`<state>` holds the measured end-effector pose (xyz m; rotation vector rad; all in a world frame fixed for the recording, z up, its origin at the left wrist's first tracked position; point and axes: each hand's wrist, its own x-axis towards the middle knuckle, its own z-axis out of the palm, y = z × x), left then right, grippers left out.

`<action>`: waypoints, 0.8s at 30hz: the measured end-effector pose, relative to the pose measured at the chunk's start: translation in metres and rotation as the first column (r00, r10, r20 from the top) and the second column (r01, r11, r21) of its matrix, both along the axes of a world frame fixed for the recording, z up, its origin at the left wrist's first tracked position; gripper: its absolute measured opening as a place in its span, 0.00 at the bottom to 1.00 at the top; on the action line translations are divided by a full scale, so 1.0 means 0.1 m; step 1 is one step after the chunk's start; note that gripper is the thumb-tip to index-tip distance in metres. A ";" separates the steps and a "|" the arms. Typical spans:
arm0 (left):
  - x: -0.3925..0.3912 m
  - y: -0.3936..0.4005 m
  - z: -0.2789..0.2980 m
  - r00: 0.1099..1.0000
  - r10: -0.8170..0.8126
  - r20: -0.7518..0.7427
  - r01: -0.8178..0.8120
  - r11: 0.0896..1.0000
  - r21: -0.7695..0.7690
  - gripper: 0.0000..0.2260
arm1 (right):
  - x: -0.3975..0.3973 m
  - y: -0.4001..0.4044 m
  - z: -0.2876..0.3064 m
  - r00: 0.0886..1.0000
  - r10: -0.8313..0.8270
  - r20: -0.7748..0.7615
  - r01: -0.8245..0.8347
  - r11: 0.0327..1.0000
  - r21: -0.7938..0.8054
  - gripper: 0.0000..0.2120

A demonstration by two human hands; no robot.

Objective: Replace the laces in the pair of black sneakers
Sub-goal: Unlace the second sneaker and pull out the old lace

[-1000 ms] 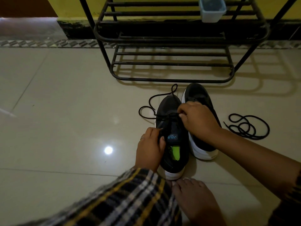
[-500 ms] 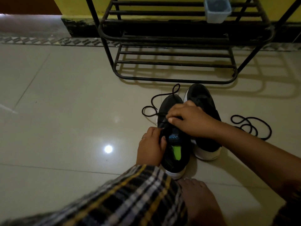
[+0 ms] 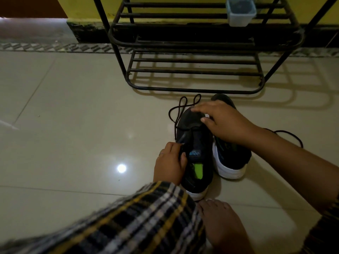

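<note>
Lacing step on near sneaker (image 3: 192, 143) mid-floor: left hand (image 3: 169, 162) pinches its eyelet edge, right hand (image 3: 222, 121) flat and relaxed over toe by loose lace (image 3: 180, 111); next likely needs lace tip threaded.

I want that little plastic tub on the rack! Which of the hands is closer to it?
The right hand. It reaches over the toe of the near sneaker, further up toward the rack where the plastic tub sits. The left hand is lower down, holding the sneaker's collar.
</note>
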<state>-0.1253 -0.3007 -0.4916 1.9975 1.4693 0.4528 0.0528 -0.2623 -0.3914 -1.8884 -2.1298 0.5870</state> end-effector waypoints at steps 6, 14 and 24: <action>-0.01 0.00 0.01 1.000 -0.006 0.001 0.006 1.000 -0.012 0.20 | 0.14 -0.14 -0.34 0.898 0.111 0.426 -0.089 0.994 -0.072 0.25; 0.00 0.00 0.01 1.000 -0.004 0.006 0.004 1.000 -0.014 0.21 | 0.11 -0.13 -0.46 0.860 0.014 0.510 -0.032 0.999 0.026 0.17; -0.02 -0.01 -0.01 1.000 -0.005 0.010 0.004 1.000 0.009 0.26 | 0.14 -0.12 -0.35 0.944 -0.257 -0.208 0.253 0.966 -0.047 0.08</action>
